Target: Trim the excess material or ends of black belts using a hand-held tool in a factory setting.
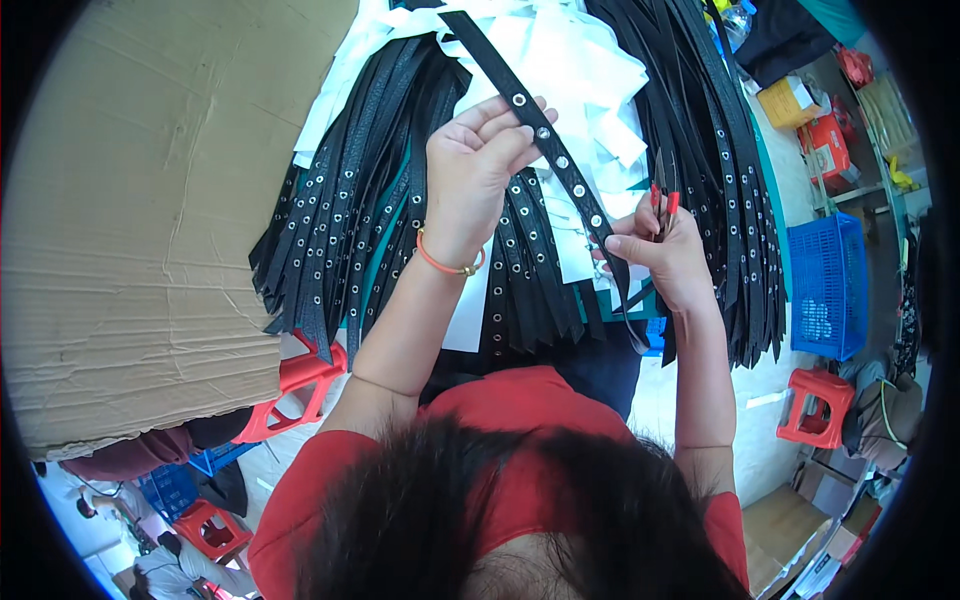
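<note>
Mid-frame, left hand (468,172) pinches a black strap (552,147), eyelets (562,162) set; right hand (672,252) grips it and red-handled scissors (673,203); what's left is unclear.

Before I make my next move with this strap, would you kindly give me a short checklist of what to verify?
1. Left hand on the strap: ok, thumb and fingers pinch it.
2. Right hand on the strap: ok, the thumb is on its lower part.
3. Scissors held: ok, red handles in the right hand, points upward in the view.
4. Scissors shut: cannot tell, too small and dark.
5. Strap straight throughout: not ok, it bends below the right hand.
6. Strap's underside: cannot tell, hidden.
</note>
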Motion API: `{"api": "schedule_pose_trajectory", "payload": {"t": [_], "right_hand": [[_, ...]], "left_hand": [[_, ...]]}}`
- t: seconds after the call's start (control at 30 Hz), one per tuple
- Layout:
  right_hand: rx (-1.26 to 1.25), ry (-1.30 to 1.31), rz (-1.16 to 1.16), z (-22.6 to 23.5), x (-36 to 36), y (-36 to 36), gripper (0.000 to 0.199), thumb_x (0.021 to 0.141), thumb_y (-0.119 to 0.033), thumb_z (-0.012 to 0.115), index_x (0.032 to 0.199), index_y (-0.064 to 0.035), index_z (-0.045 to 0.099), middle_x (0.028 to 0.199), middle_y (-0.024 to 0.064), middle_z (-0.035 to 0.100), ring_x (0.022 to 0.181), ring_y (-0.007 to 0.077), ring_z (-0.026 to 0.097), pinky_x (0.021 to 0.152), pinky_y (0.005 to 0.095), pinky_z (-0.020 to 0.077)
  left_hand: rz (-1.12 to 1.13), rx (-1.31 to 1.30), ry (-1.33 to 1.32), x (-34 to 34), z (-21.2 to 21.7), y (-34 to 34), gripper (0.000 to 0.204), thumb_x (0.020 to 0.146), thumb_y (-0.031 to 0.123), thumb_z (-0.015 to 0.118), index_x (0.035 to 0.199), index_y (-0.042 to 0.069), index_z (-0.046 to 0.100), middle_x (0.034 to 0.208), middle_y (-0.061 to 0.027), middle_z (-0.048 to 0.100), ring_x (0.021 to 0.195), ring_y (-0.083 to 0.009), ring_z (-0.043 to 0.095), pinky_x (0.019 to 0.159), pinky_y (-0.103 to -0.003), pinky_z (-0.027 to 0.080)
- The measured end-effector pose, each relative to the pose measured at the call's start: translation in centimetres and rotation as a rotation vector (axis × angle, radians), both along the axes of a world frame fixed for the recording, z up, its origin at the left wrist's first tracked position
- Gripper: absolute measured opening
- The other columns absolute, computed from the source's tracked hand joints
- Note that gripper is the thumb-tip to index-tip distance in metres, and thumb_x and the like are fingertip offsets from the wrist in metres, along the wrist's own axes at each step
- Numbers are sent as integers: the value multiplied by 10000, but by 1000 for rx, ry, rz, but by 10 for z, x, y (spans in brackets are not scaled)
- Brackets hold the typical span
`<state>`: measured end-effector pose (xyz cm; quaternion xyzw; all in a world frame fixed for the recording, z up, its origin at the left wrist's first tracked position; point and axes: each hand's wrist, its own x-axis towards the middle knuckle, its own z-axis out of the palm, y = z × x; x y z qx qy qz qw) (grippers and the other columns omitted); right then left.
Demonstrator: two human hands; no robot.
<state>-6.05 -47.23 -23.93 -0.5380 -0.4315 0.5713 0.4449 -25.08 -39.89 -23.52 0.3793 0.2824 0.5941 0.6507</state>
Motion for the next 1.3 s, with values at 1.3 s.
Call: {"api": "schedule_pose_trajectory", "payload": {"t": [1.3], "right_hand": [[-122,488,193,-53,6,-25,320,904,-236,441,984,74,436,993,323,572,879,362,628,778,437,526]], "left_hand": [[23,224,354,-46,-26,33,206,884,79,481,1000,-79,546,971,-190,622,885,-256,637,727,-333,548]]}}
